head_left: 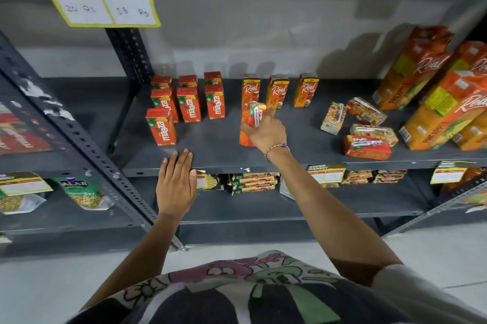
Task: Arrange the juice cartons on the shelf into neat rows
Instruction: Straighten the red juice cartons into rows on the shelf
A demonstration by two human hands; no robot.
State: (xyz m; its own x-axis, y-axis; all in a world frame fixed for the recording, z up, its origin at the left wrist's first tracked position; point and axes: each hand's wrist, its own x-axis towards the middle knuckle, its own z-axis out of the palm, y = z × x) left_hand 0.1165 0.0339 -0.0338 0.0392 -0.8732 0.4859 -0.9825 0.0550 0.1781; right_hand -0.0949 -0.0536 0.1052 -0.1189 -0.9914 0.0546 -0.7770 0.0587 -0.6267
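On the grey shelf [210, 139] several red Maaza cartons [189, 103] stand in rows at the left. Three orange Real cartons [278, 91] stand in a row at the middle back. My right hand [266, 130] grips a small orange carton [250, 123] just in front of that row, its straw side facing me. My left hand [176, 182] hovers flat with straight fingers at the shelf's front edge, holding nothing. Several small cartons [369, 130] lie tumbled to the right.
Tall Real pineapple cartons [432, 91] lean at the far right. A yellow price sign [102, 4] hangs from the shelf above. Snack packets [253, 182] and price tags [325, 173] fill the shelf below. A slotted steel upright [79, 134] crosses at the left.
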